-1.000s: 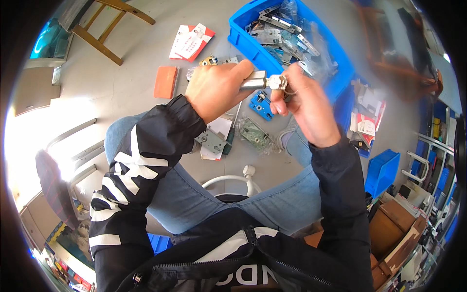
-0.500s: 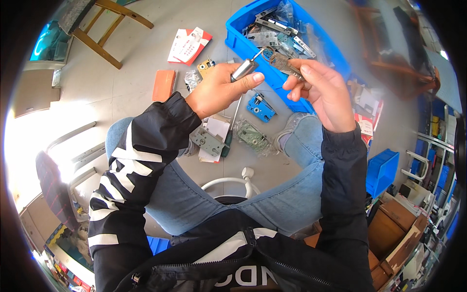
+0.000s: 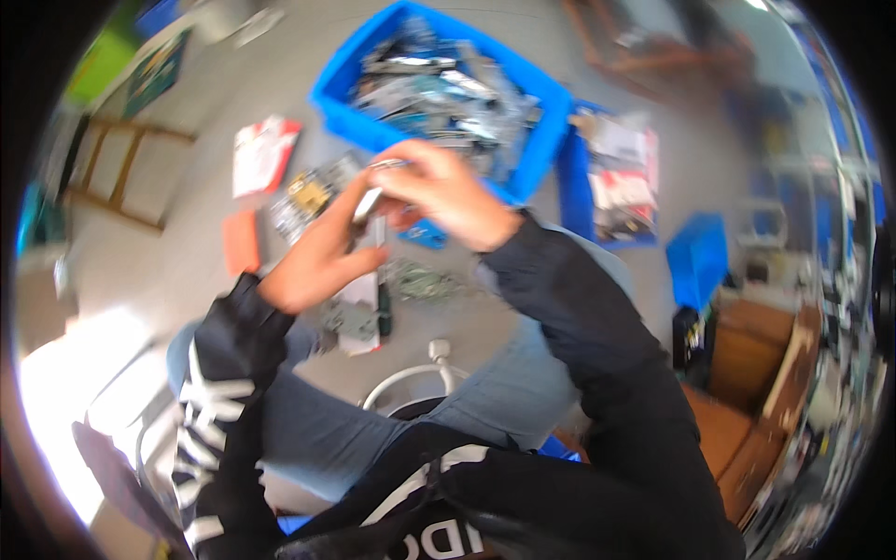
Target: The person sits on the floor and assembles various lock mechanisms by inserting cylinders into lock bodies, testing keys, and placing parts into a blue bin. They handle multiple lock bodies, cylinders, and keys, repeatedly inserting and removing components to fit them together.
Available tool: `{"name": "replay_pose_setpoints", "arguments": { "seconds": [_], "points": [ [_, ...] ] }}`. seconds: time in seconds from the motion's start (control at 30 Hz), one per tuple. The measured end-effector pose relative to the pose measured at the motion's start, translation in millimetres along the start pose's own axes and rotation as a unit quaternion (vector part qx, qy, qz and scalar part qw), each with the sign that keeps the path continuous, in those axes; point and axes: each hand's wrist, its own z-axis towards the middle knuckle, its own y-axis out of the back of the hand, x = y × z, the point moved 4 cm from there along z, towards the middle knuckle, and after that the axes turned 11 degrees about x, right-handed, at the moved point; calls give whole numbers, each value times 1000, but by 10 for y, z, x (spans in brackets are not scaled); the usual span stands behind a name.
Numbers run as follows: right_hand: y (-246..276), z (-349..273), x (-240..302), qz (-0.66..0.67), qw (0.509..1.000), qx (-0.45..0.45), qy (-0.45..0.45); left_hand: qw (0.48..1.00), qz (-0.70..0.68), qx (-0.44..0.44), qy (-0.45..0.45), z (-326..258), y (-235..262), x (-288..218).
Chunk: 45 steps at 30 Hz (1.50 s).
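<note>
Above the floor between my knees, my two hands meet, smeared by motion. A silver lock cylinder [image 3: 367, 205] lies in my left hand [image 3: 317, 257], its thumb stretched out to the side. My right hand [image 3: 443, 191] curls over the top of the cylinder, fingers bent. A metal key ring [image 3: 390, 163] shows at the fingertips; the keys themselves are mostly hidden. Beneath the hands lie a blue lock body [image 3: 425, 234], a brass-coloured lock part [image 3: 309, 192] and a grey lock case [image 3: 355, 322].
A large blue bin [image 3: 551, 140] full of metal lock parts stands just beyond my hands. Left of it lie red-and-white boxes [image 3: 264, 157] and an orange-red block [image 3: 241, 243]. Papers [image 3: 621, 187] lie to the right, near a small blue bin [image 3: 698, 259] and brown wooden boxes [image 3: 751, 359].
My head view has swung right. The right hand has come in from beside the cylinder to close over it, and the hands now touch. The keys have become mostly hidden.
</note>
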Motion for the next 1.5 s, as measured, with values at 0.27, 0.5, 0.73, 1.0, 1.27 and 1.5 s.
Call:
{"name": "replay_pose_setpoints", "arguments": {
  "seconds": [0.27,0.5,0.73,1.0,1.27,1.5],
  "points": [
    [934,-685,635,85,893,-235,373,968,-26,-233,87,-100,636,300],
    [1482,-3184,-1309,171,695,-593,368,976,-31,-177,123,-148,600,631],
    [277,-4030,-4757,694,441,-567,49,965,-40,-151,211,-344,377,844],
    [1034,-4233,-5412,258,663,-686,-152,960,-28,-133,244,-580,421,861],
    [922,-2583,-4240,-344,786,-361,-365,979,-24,-49,195,-571,269,1150],
    [1665,-2730,-3071,397,763,-504,81,989,48,-104,89,-541,175,967]
  ]
}}
